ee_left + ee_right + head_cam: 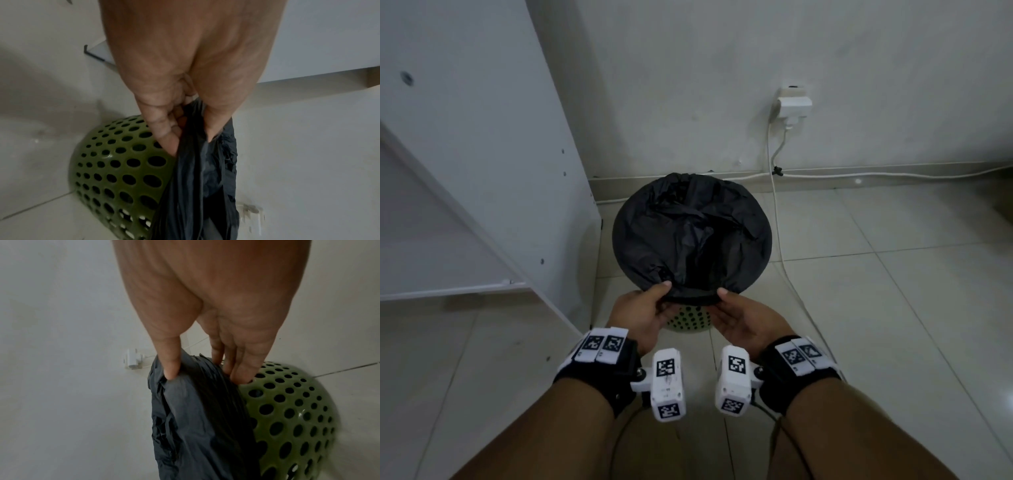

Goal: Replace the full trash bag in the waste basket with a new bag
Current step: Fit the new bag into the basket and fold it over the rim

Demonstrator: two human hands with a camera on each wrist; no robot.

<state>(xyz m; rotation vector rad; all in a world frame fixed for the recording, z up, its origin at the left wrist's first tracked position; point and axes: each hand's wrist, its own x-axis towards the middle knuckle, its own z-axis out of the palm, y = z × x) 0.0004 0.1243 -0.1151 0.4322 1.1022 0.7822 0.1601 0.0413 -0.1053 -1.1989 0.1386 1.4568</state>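
Observation:
A black trash bag (690, 233) lines a green perforated waste basket (688, 320) that stands on the tiled floor by the wall. The bag's edge is folded over the basket's rim. My left hand (654, 301) pinches the near edge of the bag (197, 162) between thumb and fingers, beside the basket (115, 170). My right hand (726, 305) pinches the same edge a little to the right, thumb on top of the bag (195, 410) and fingers under it against the basket (287, 410). What is inside the bag is hidden by its crumpled folds.
A white cabinet panel (482, 154) stands close on the left of the basket. A white wall socket with a plug (792, 104) sits on the wall behind, and its cable (777, 219) runs down across the floor right of the basket.

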